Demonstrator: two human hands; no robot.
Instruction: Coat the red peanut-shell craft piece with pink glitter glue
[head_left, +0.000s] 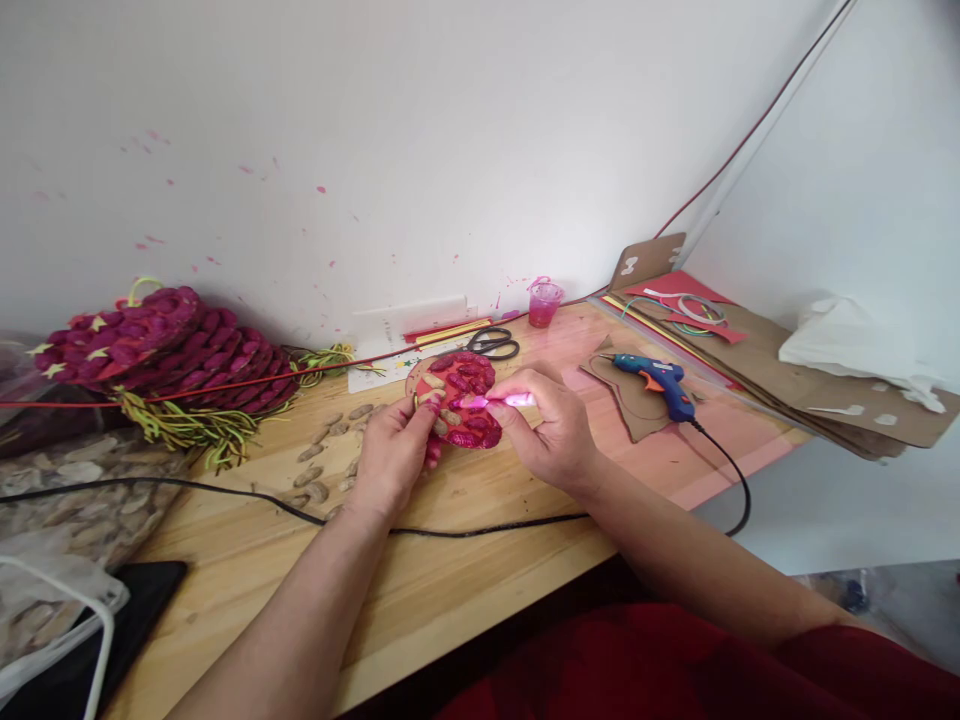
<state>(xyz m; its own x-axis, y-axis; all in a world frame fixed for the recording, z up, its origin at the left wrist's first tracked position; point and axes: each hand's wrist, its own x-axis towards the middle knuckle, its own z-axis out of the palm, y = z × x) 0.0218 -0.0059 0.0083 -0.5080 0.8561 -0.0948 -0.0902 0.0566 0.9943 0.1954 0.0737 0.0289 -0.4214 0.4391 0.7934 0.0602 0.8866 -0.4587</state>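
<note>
Against red disc (469,378), left hand (390,455) gripping its edge; right hand (553,432) pinching pink tool (511,401)

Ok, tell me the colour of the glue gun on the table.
The glue gun is blue with an orange trigger; head view.

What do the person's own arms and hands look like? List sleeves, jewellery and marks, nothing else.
The left forearm and right forearm are bare, no sleeve in view. The left hand wears a thin gold-coloured ring; its fingers carry magenta stains. The right hand shows no jewellery. A red garment lies at the bottom edge.
</note>
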